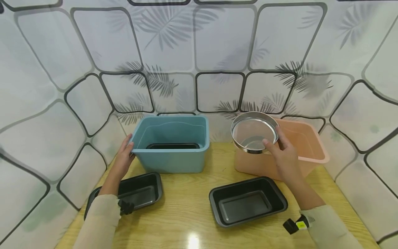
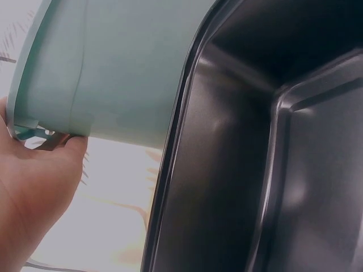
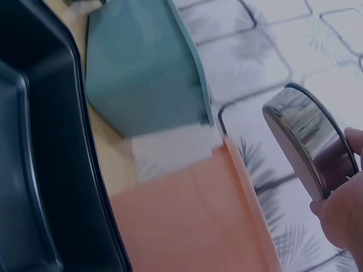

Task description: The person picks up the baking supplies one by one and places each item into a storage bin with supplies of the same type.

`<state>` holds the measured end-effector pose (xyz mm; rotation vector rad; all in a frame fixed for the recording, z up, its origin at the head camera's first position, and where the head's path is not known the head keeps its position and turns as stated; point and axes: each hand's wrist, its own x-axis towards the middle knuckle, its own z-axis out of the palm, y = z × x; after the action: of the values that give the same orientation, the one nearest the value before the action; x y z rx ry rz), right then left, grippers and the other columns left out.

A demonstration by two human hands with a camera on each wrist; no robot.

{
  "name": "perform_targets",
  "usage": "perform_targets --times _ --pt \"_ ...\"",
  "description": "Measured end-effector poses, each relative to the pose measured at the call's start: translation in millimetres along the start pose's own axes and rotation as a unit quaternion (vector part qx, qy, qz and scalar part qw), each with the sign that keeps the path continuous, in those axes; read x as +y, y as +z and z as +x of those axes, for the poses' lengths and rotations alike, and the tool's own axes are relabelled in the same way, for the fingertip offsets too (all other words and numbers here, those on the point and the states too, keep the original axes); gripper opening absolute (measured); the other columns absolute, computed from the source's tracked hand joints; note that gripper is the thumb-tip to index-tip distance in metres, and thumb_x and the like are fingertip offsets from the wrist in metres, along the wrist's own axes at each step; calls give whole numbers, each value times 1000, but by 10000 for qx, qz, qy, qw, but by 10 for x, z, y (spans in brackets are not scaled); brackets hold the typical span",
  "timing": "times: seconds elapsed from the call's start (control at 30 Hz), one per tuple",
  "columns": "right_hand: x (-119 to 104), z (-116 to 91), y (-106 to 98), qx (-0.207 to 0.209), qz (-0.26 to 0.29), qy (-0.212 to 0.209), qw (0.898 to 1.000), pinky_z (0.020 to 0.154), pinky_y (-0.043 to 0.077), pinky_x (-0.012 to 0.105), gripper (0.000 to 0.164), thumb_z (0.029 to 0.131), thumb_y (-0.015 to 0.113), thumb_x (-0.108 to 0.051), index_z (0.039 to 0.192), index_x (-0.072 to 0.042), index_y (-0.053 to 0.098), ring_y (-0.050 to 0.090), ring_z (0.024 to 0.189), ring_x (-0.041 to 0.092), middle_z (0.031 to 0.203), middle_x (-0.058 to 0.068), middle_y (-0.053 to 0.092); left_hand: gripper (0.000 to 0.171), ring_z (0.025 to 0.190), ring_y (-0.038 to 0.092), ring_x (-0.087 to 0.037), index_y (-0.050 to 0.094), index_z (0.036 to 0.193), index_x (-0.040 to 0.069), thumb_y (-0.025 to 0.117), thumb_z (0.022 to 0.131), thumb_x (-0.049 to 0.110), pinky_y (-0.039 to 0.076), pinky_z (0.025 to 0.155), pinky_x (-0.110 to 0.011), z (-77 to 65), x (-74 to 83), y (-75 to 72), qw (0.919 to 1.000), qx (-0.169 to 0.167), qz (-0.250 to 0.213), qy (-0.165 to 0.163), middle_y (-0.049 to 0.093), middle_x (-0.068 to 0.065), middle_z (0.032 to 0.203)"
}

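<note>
The right grip (image 1: 286, 157) holds the sieve (image 1: 255, 132) by its right edge, thumb on the near side and fingers behind the metal band. The sieve is in the air, overlapping the left end of the orange bin (image 1: 255, 164) in the head view; the right wrist view shows a gap between the two. Being round, the sieve has no long axis. It is tilted, its mouth facing up and toward the person, while the right wrist view shows its pale flat side turned down toward the table (image 1: 183, 204).

The left grip (image 1: 125, 154) pinches the left rim of the blue bin (image 1: 171, 160), fingers over the top and thumb below. That bin opens upward, its long axis running left to right, with a black piece (image 1: 172, 146) inside, only partly visible. The orange bin also opens upward and lies mainly left to right, slightly askew, its right end nearer the person.

Two black trays rest nearer the person, mouths up: the left tray (image 1: 140, 192), partly hidden by the forearm, and the right tray (image 1: 245, 205). Both have long axes slanting, right ends farther away.
</note>
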<state>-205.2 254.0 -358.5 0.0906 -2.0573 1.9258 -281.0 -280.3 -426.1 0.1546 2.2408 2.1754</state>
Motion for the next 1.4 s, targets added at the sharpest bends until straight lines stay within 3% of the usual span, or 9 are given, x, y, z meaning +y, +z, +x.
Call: perform_targets --times 0.27,0.37,0.47,0.6,0.77,0.9,1.03,1.23,1.4 --pt "80 343 -260 -214 -646 -6 9977 121 22 20 77 100 64 -21 161 -15 18 5 156 18 170 3 3 64 156 -6 -33 -5 164 24 29 112 36 4 125 -55 4 0 -3 10000 -46 -55 -21 -15 -10 169" --pt "115 443 -324 -338 -1001 62 9944 123 19 27 76 102 62 -26 162 -17 16 3 156 20 170 1 -2 63 156 -6 -32 -6 164 25 29 112 36 4 125 -55 9 -8 -6 9999 -46 -109 -40 -15 -9 169" --pt "139 536 -367 -417 -1374 91 9896 125 17 41 76 102 61 -30 162 -18 17 5 156 23 170 1 1 63 156 -7 -32 -6 163 26 29 112 35 3 125 -54 13 -14 -7 9999 -39 -134 -53 -16 -9 169" --pt "195 652 -434 -561 -1749 150 9829 125 17 50 78 100 63 -36 162 -20 18 9 155 25 169 2 8 64 156 -6 -32 -7 163 24 29 112 36 3 125 -54 13 -8 3 9999 -28 -122 -24 -15 -9 169" --pt "317 798 -528 -932 -1626 352 9816 123 20 56 82 100 62 -42 163 -21 15 7 156 30 170 4 10 64 156 -5 -32 -7 163 24 29 112 36 5 125 -55 18 -9 11 9999 -27 -120 -32 -15 -9 169" --pt "372 866 -577 -1374 -1797 661 9718 120 22 61 86 100 58 -49 164 -22 7 11 155 36 170 7 8 63 156 -5 -32 -7 163 23 28 112 34 5 125 -55 28 -26 2 9999 0 -120 -29 -15 -9 169" --pt "397 916 -573 -1703 -1915 970 9617 118 26 61 87 102 56 -48 164 -22 2 21 152 37 169 13 16 63 156 -5 -32 -7 163 24 28 112 34 5 125 -55 25 -36 -6 9999 29 -121 -13 -14 -9 169" --pt "459 997 -539 -1788 -1749 989 9632 120 26 58 82 103 59 -32 163 -13 6 31 146 40 161 25 29 64 156 -4 -32 -6 164 25 29 112 36 5 125 -54 13 -31 -1 9999 54 -126 6 -13 -8 170" --pt "469 1019 -571 -2214 -1953 1016 9500 116 32 53 79 104 59 -32 163 -12 11 42 135 34 154 21 39 65 156 -5 -32 -6 164 24 31 111 38 5 125 -54 6 -37 -1 9998 42 -207 1 -14 -9 169"
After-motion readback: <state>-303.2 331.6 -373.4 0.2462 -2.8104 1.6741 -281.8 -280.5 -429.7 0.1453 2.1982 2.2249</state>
